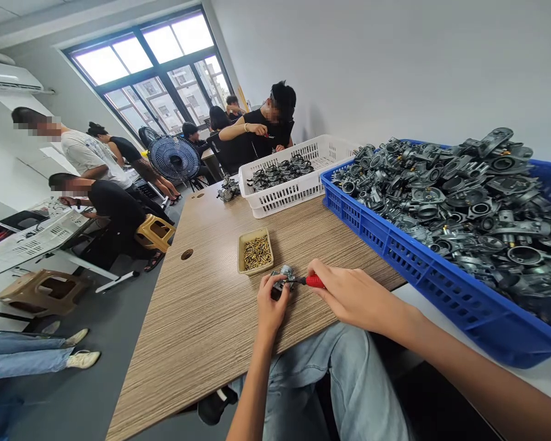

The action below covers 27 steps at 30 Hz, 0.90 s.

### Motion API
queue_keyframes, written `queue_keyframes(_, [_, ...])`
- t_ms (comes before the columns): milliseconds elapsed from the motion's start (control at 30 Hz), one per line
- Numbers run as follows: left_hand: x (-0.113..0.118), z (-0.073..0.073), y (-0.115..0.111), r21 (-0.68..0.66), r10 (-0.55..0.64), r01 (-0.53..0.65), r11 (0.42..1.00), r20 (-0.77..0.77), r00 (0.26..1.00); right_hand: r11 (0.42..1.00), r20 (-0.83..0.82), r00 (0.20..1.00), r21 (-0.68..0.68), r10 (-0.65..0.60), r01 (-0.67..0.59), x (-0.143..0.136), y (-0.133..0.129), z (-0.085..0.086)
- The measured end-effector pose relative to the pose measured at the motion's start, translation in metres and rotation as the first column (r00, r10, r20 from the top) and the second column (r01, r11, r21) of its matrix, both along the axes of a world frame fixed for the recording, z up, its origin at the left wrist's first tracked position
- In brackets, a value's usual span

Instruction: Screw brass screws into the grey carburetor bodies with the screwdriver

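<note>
While the metal part [285,271] is steadied by the left hand [270,301], a driver [315,281] is brought to it from the right, so that the two meet near the front edge of the desk [202,300]. One side of the part seems to be braced by the left hand so that it cannot turn under the shaft. Just beyond, a tray [253,235] of brass screws [257,253] is placed, probably so that small pieces can be reached easily. More parts are heaped in a blue crate [386,237] at the right, and others are kept in a white crate [284,199] farther back, perhaps to hold two lots separate. By the left hand the part is pinched, thumb and fingers being curved around it and only slightly parted. By the right hand the red handle is gripped, with the fingers closed over it (whether the driver's tip is seated in anything cannot be told, as the part is too small in view).
</note>
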State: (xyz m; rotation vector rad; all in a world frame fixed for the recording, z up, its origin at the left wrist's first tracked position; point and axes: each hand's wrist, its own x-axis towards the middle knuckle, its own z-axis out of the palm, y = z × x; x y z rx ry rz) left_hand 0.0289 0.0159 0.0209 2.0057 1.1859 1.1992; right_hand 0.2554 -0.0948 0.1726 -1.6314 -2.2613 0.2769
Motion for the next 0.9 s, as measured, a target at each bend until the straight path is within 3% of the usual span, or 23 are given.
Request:
queue_keyframes(167, [-0.0001,0.0007,0.0000,-0.003,-0.001,0.001,1.000,0.000,1.000,0.988,0.150,0.976,0.007,-0.156,0.157,-0.0032,0.0041,-0.0015])
queue_keyframes(400, [0.0001,0.0014,-0.0002,-0.001,0.007,-0.007,1.000,-0.004,1.000,0.999,-0.083,0.995,0.020,0.050,-0.049,0.0027,-0.0005,-0.0022])
queue_keyframes(700, [-0.0007,0.0005,0.0009,0.003,0.024,-0.024,1.000,-0.002,1.000,0.994,0.081,0.991,0.003,-0.111,0.111,-0.0067,0.0052,-0.0035])
queue_keyframes(900, [0.0006,0.0038,0.0001,0.025,0.021,-0.021,0.999,-0.002,1.000,1.000,-0.030,0.999,0.015,-0.022,0.022,-0.0032,0.0028,-0.0051])
